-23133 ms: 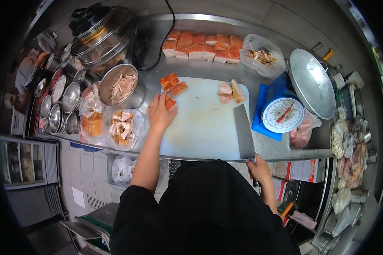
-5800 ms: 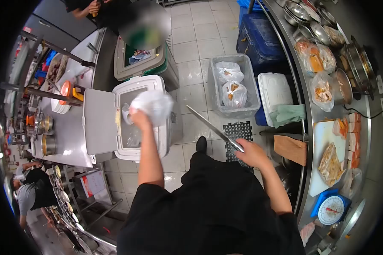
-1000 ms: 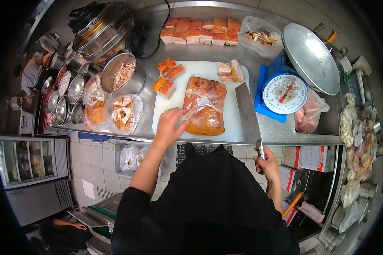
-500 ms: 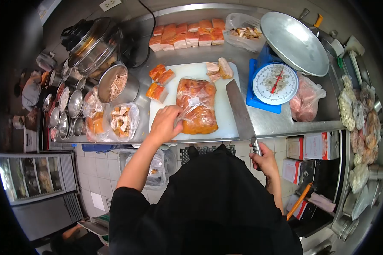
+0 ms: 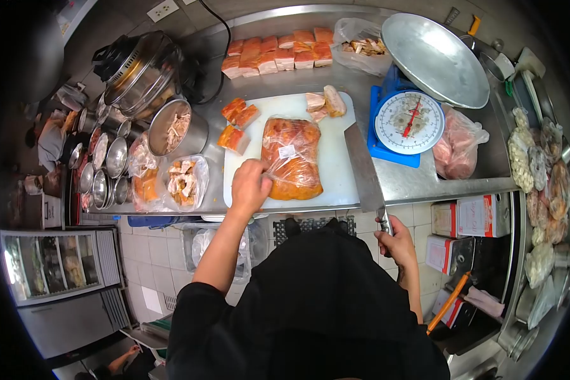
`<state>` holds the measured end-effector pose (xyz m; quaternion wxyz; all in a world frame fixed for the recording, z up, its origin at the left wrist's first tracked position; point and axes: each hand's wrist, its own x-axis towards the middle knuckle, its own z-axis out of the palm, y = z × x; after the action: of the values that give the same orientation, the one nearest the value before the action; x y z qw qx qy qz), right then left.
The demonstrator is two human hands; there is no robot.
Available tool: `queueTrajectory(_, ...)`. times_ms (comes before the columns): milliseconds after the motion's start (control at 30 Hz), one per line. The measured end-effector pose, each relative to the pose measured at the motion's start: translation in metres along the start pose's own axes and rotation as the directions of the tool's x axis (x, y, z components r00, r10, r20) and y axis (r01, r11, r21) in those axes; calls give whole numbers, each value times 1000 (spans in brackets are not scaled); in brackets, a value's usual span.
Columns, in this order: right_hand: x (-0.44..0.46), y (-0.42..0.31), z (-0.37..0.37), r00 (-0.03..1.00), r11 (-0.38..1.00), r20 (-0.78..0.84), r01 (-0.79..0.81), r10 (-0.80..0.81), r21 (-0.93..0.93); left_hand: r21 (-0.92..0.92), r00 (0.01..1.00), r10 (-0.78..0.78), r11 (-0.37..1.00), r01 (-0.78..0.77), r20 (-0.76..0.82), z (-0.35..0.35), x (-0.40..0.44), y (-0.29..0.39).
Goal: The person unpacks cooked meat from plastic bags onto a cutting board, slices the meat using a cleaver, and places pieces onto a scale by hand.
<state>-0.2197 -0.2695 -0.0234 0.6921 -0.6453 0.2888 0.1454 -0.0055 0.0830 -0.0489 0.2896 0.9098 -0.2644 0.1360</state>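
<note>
A large slab of roasted pork (image 5: 297,174), partly covered in plastic wrap (image 5: 288,136) with a white label, lies on the white cutting board (image 5: 335,142). At its lower left edge, my left hand (image 5: 251,185) is closed, its fingers pinching the plastic wrap. My right hand (image 5: 396,239) grips the handle of a wide-bladed knife (image 5: 362,168); the blade points away from me along the board's right edge. Cut pork chunks (image 5: 234,138) sit at the board's left edge. More pieces (image 5: 334,101) lie at its upper right.
Rows of pork blocks (image 5: 267,62) line the counter's back. A blue scale (image 5: 410,123) with a metal pan stands right, beside bagged raw meat (image 5: 459,145). To the left are a metal pot (image 5: 193,136) and a bag of chopped pieces (image 5: 190,180). Another person (image 5: 123,361) appears lower left.
The view has shifted slightly. My left hand stays at the slab's lower left corner with the wrap, and the knife remains in my right hand at nearly the same place.
</note>
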Motion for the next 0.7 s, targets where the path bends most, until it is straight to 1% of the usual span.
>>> queueTrajectory(33, 1, -1, 0, 1000, 1000, 7, 2, -2, 5, 2, 1000, -4, 1000, 4, -4, -1, 2, 7)
queueTrajectory(100, 2, -5, -1, 1000, 1000, 13, 6, -5, -26, 70, 980, 188, 979, -193, 68, -4, 9, 19)
queueTrajectory(167, 4, -7, 0, 1000, 999, 14, 8, -7, -49, 72, 985, 157, 984, -162, 76, -2, 16, 15)
queueTrajectory(200, 5, -7, 0, 999, 999, 27, 20, -19, -40, 39, 999, -14, 999, 12, 35, 5, 25, 7)
queueTrajectory(233, 6, -7, 0, 999, 999, 40, 33, -32, -31, -1, 983, -185, 983, 185, 0, 15, 33, -3)
queueTrajectory(267, 7, -6, 0, 999, 999, 42, 36, -34, -31, 87, 969, -214, 970, 225, -125, 32, 37, -18)
queueTrajectory(300, 9, -5, 1, 997, 998, 59, 49, -47, -27, 88, 969, -213, 970, 225, -129, 35, 47, -24)
queueTrajectory(333, 11, -5, 1, 995, 998, 75, 61, -59, -23, 44, 926, -378, 925, 377, 6, 37, 59, -29)
queueTrajectory(367, 11, -5, 1, 995, 998, 76, 65, -63, -23, 22, 842, -519, 853, 522, 146, 37, 66, -32)
queueTrajectory(400, 11, -6, 2, 996, 997, 73, 60, -57, -40, 22, 845, -516, 855, 518, 144, 35, 72, -31)
queueTrajectory(467, 12, -5, 3, 996, 997, 70, 53, -49, -56, 141, 861, -491, 869, 473, 135, 32, 77, -30)
queueTrajectory(500, 13, -4, 3, 996, 998, 77, 51, -48, -43, 144, 861, -490, 869, 473, 135, 32, 74, -37)
queueTrajectory(567, 14, -3, 5, 995, 998, 86, 50, -47, -27, 3, 885, -437, 897, 443, 159, 37, 65, -61)
queueTrajectory(600, 16, -4, 8, 996, 999, 75, 41, -38, -31, 4, 886, -435, 898, 440, 160, 39, 61, -63)
queueTrajectory(667, 18, -10, 12, 998, 999, 51, 35, -33, -28, -70, 870, -486, 868, 492, 86, 47, 57, -65)
queueTrajectory(700, 18, -15, 14, 997, 995, 63, 51, -46, -83, -71, 871, -482, 870, 488, 91, 46, 61, -63)
